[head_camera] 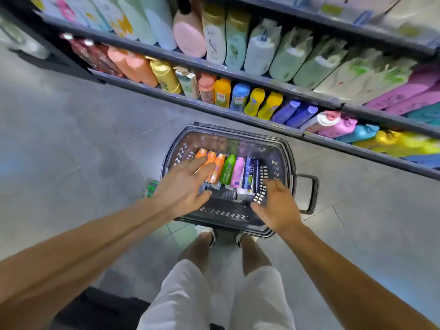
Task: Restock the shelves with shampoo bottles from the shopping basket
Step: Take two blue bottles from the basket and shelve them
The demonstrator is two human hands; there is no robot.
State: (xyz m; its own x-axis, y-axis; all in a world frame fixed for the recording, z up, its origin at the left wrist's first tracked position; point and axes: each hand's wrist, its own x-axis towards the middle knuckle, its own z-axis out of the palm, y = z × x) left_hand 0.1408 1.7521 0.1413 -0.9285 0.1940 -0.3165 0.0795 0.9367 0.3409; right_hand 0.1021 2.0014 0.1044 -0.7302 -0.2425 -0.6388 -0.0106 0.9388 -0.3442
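Note:
A dark shopping basket (228, 215) stands on the floor in front of my feet. Inside lie several shampoo bottles side by side: orange bottles (220, 166) at the left, then a green bottle (227, 169), a pink bottle (238, 171) and a dark blue bottle (249, 172). My left hand (184, 184) hovers over the orange bottles with fingers spread, holding nothing. My right hand (277, 204) is open over the basket's right side, near the blue bottle. The lower shelf (214, 107) behind the basket carries rows of coloured bottles.
An upper shelf (238, 72) holds larger white, green and pink bottles. The basket's pull handle (312, 194) sticks out to the right. A small green object (152, 186) lies on the grey tiled floor left of the basket. My legs and shoes stand just behind it.

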